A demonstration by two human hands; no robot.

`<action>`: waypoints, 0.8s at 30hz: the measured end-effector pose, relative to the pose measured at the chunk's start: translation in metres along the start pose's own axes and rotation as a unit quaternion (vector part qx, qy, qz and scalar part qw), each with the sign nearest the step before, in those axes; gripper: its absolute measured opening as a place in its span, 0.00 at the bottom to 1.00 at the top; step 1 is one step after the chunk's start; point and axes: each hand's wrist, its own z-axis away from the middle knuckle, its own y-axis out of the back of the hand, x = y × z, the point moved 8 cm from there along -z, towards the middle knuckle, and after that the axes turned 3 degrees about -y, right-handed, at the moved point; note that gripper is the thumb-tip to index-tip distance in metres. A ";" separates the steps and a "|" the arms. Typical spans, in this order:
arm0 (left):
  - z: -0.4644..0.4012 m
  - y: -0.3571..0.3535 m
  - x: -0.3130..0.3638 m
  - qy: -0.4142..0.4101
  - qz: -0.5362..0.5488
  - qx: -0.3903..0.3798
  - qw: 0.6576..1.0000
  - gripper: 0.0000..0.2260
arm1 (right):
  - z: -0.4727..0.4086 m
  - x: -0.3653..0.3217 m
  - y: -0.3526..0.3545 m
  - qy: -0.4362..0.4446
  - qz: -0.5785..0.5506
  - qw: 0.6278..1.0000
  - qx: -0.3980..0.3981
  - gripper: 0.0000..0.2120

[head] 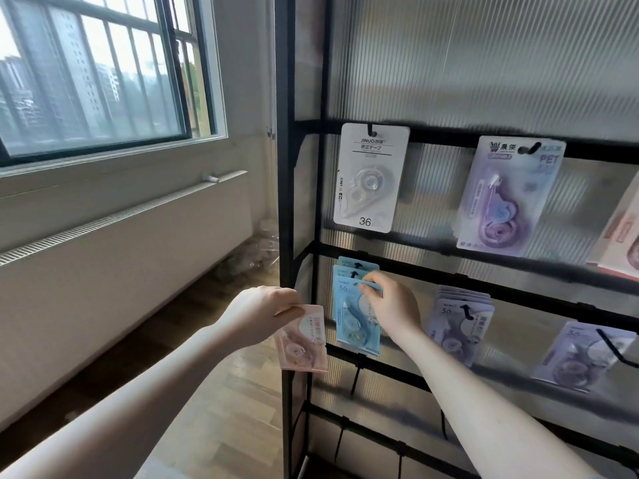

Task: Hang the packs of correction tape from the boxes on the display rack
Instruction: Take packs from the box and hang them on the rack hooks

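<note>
The right hand (389, 302) pinches the top edge of a blue carded correction tape pack (356, 318) at the front of a hook on the black metal display rack (287, 202); the left hand (259, 311) grasps a pink carded pack (302, 340) just left of the rack's post

White pack (370, 178) at 12 o'clock reading "JINUO" and "36", purple pack (508, 198) at 2 o'clock reading "PET", blue pack (352, 312) at 6 o'clock reading "36"
</note>
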 end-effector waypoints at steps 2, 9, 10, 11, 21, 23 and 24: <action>0.001 -0.002 -0.005 0.006 -0.003 -0.001 1.000 0.11 | -0.002 -0.001 -0.004 -0.001 -0.001 1.000 -0.007 0.09; 0.001 -0.002 -0.010 -0.001 -0.004 -0.003 1.000 0.10 | -0.005 -0.004 -0.015 0.011 0.006 1.000 -0.006 0.10; 0.001 -0.002 -0.011 0.000 -0.003 -0.004 1.000 0.11 | -0.006 -0.005 -0.015 0.014 0.012 1.000 -0.005 0.10; 0.001 -0.002 -0.012 0.000 -0.003 -0.005 1.000 0.11 | -0.006 -0.005 -0.015 0.020 0.019 1.000 -0.005 0.10; -0.002 -0.005 -0.023 -0.004 0.003 -0.006 1.000 0.11 | -0.025 0.003 -0.020 -0.012 0.057 0.998 -0.014 0.13; -0.003 -0.005 -0.025 -0.001 0.002 -0.009 1.000 0.11 | -0.028 0.006 -0.021 -0.023 0.074 0.997 -0.017 0.13; -0.004 -0.004 -0.025 0.000 0.000 -0.009 1.000 0.12 | -0.028 0.008 -0.021 -0.027 0.078 0.996 -0.018 0.13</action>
